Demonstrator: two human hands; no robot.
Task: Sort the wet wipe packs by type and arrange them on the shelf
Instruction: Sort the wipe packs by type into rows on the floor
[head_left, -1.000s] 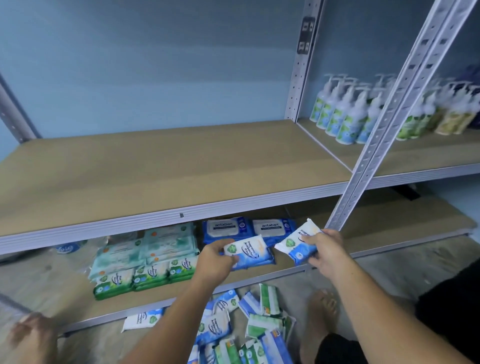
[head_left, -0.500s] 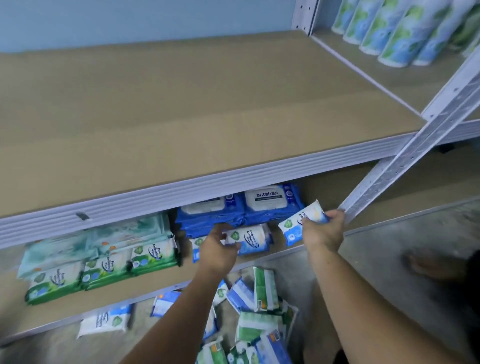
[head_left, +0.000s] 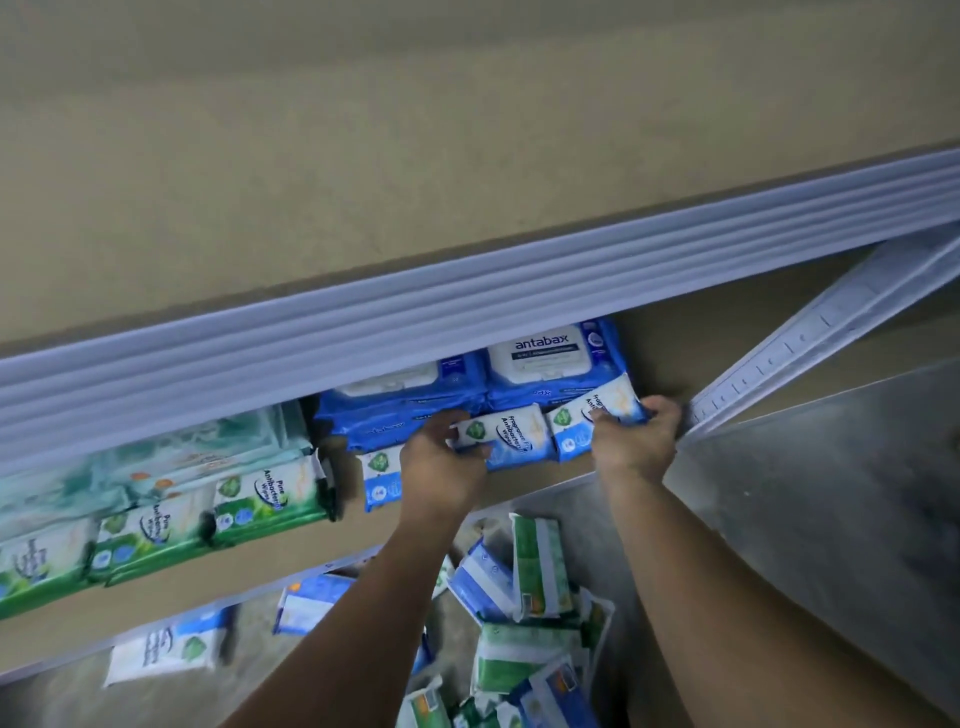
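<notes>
I see the left hand grip clamped on a blue-white pack and the right hand grip clamped on a second pack. Both packs are side by side, apparently resting on the lower shelf against the Antabax packs. The green packs lie to the left. The upright post stands just beside the right hand.

The big blue pack reads "antabax" across its white top; the small print underneath is too fine for me to make out. The small blue pack held in my left hand says "Fragrance Fr…" and "Antibacterial". The second small pack, gripped in my right hand, shows only "Fragran…" and "Antiba…". The green pack reads "Pine Antibacterial Wipes".
</notes>
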